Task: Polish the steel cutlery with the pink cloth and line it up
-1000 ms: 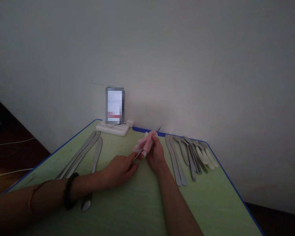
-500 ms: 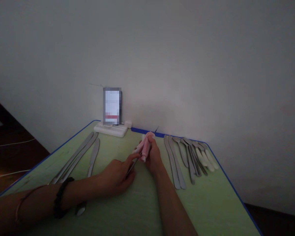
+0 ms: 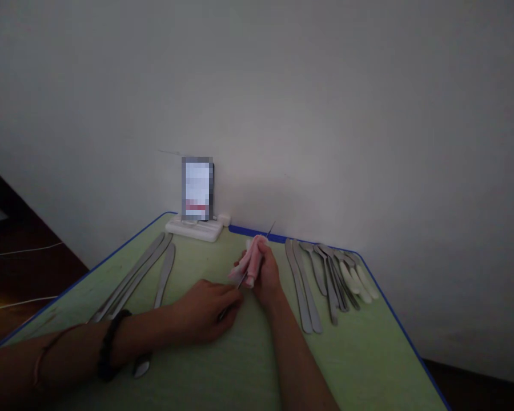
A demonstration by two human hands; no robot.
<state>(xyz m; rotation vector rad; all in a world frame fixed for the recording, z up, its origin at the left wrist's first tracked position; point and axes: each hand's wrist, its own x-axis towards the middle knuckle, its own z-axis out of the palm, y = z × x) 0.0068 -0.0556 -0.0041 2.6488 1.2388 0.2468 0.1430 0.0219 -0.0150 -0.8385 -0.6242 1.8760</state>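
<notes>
My left hand (image 3: 208, 311) is closed around the lower end of a thin metal table knife (image 3: 242, 280), seen nearly edge-on. A pink and white cloth (image 3: 253, 264) is folded around the middle of the knife, and its narrow tip sticks out beyond the far side. My right hand (image 3: 269, 277) grips the cloth, thumb on top, pressing it about the metal. Most of the knife's length is hidden by the cloth and my left fingers.
Several knives (image 3: 165, 274) lie at the left of the green table (image 3: 248, 365), partly under my left forearm. On the right lie two knives (image 3: 302, 291), several spoons and forks (image 3: 334, 285), and white-handled pieces (image 3: 360, 279). A phone (image 3: 197, 188) stands on a white holder (image 3: 195, 229) against the wall.
The fingers of my left hand have drawn back from the cloth and curled around the knife. More bare metal shows between that hand and the cloth.
</notes>
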